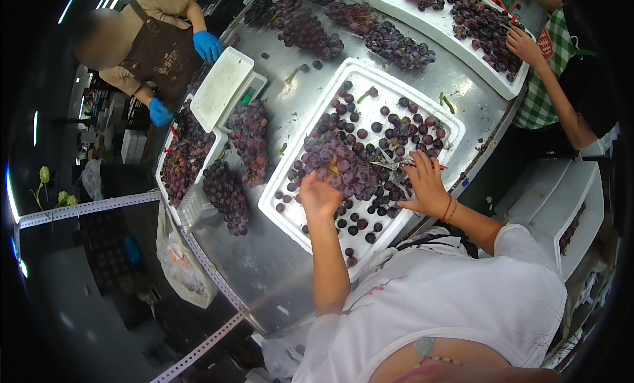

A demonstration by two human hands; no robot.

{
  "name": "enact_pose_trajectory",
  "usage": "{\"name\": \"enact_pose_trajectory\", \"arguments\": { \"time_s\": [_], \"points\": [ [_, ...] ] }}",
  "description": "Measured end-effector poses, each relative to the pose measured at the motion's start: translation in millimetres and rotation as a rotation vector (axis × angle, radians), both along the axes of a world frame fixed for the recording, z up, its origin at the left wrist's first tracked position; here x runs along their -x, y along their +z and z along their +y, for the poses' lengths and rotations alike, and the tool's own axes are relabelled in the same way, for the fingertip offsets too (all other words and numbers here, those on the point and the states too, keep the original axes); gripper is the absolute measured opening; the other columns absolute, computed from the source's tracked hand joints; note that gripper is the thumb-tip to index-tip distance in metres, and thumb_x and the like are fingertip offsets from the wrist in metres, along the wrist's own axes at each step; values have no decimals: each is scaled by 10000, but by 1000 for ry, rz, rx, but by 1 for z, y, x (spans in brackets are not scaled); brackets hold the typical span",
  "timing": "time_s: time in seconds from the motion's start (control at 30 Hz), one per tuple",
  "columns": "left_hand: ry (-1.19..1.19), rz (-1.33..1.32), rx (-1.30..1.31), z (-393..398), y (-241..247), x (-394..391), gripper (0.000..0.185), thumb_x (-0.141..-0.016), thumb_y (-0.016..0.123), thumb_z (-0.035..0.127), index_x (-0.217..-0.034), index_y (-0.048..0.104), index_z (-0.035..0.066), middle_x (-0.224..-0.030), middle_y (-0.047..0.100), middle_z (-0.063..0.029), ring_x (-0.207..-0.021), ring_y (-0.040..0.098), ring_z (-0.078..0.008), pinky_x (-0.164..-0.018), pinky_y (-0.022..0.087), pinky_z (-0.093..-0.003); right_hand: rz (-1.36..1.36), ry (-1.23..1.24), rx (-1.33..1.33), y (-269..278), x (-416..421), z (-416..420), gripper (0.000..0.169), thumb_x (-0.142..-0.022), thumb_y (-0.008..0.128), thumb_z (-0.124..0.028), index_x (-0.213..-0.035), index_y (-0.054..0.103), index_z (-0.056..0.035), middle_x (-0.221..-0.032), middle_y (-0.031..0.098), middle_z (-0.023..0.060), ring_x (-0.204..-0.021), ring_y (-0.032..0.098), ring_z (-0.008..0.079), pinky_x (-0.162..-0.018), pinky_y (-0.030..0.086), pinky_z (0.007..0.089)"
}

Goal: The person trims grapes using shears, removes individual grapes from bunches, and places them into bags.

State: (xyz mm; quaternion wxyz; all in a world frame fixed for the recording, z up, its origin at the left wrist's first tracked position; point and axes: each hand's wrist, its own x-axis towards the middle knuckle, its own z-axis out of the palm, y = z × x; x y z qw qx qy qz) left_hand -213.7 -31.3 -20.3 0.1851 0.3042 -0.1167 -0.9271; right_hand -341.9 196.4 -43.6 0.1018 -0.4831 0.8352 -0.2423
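My left hand (319,197) holds a large bunch of purple grapes (359,172) from beneath, fingers near its green stem. In my right hand (427,185) is a pair of fruit snips (389,165) with red on the handle. The metal blades are parted and point left, beside the bunch. Both hands are over a white foam tray (379,88). Many loose dark grapes (369,237) lie scattered in it, with a cut piece of green stem (365,94) near its far side. Part of the snips' handle is hidden by my right fingers.
More grape bunches (309,34) lie on the metal table (237,264). Left stand a scale (223,83), a grape-filled foam box (185,170) and clear plastic containers (195,209). A blue-gloved co-worker (168,51) stands beyond; another person's hand (524,45) reaches into the upper-right foam tray (446,46).
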Motion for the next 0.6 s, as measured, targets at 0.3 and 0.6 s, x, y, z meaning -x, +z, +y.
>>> {"name": "enact_pose_trajectory", "arguments": {
  "time_s": [0.3, 0.6],
  "points": [
    [22, -4, 43, 4, 4, -10, 555, -694, 542, 240, -1178, 466, -22, -1215, 499, -136, -1136, 441, -271, -1015, 264, -395, 80, -6, -63, 5, -4, 12, 838, -512, 746, -486, -1136, 444, -16, -1269, 317, 236, -1254, 224, 362, -937, 191, 574],
    [102, 21, 32, 22, 17, -7, 559, -688, 505, 220, -1195, 449, -10, -1207, 500, -148, -1140, 437, -306, -1006, 288, -439, 127, -15, -35, -3, -6, 16, 788, -512, 743, -410, -1118, 431, -16, -1224, 345, 214, -1210, 274, 349, -909, 207, 569]
  ]
}}
